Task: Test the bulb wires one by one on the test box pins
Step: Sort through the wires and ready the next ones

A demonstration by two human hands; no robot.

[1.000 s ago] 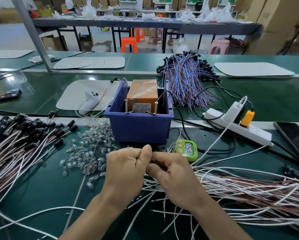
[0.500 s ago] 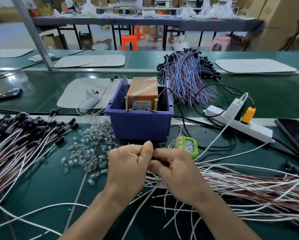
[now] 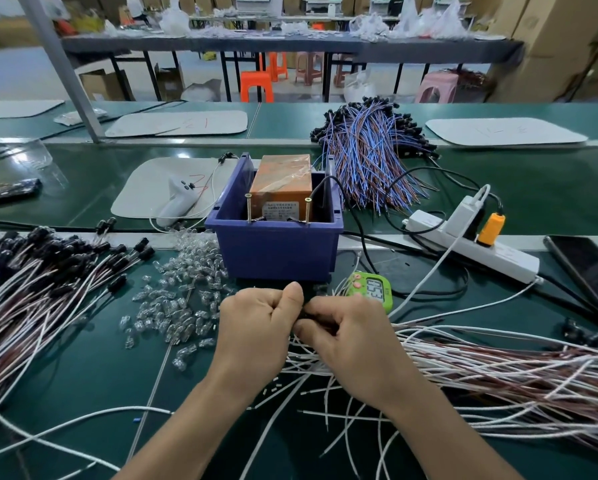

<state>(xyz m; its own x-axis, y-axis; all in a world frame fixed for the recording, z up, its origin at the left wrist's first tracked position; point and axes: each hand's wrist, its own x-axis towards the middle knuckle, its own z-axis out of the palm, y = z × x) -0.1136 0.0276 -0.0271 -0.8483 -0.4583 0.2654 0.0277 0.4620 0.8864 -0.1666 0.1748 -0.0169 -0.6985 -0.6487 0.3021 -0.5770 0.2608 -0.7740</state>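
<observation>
Before the test box (image 3: 281, 183), left hand (image 3: 252, 327) and right hand (image 3: 353, 341) meet, grips pinching a mostly hidden dark piece (image 3: 307, 315).

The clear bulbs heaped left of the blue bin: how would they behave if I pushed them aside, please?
The clear bulbs look small and rounded, so would probably roll and scatter over the smooth green bench. They appear to be thin glass, so likely light but fragile.
</observation>
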